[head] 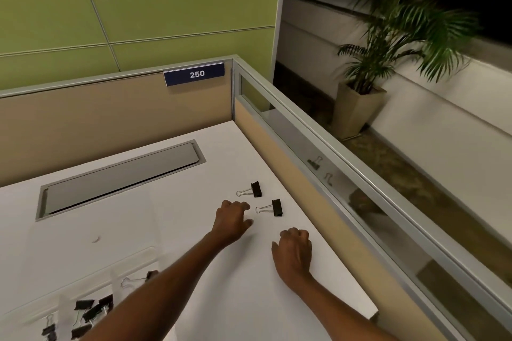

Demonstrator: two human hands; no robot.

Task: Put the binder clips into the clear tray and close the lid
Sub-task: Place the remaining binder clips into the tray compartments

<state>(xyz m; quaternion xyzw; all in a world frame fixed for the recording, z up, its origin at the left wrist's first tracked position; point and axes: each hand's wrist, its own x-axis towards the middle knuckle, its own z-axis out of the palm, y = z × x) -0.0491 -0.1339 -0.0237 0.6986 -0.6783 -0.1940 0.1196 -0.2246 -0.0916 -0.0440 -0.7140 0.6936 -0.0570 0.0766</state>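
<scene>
Your clear tray (pixel 83 279) lies on the white tabletop (pixel 171 202) at the near left, back along your left forearm and well behind your left hand (pixel 232 220); its walls are so transparent that its outline and any lid are hard to make out. Inside it sits a cluster of black binder clips (pixel 91 310), jumbled at mixed angles, with one more clip (pixel 138 279) lying apart from them closer to your forearm, its wire handles pointing left and its black body partly hidden by the arm. Two clips are still out on the tabletop, just beyond your left hand. The farther clip (pixel 253 189) lies ahead of the fingertips, long axis running left to right, wire handles toward the left and black body to the right. The nearer clip (pixel 273 207) lies just to the right of your left hand's fingers, on the same line: handles pointing at the hand, body away from it. Your left hand is palm down with the fingers curled loosely and a gap between thumb and fingers, holding nothing. Your right hand (pixel 293 252) rests on the tabletop nearer to you than both loose clips, fingers curled under into a loose fist; whether anything is inside it cannot be told.
</scene>
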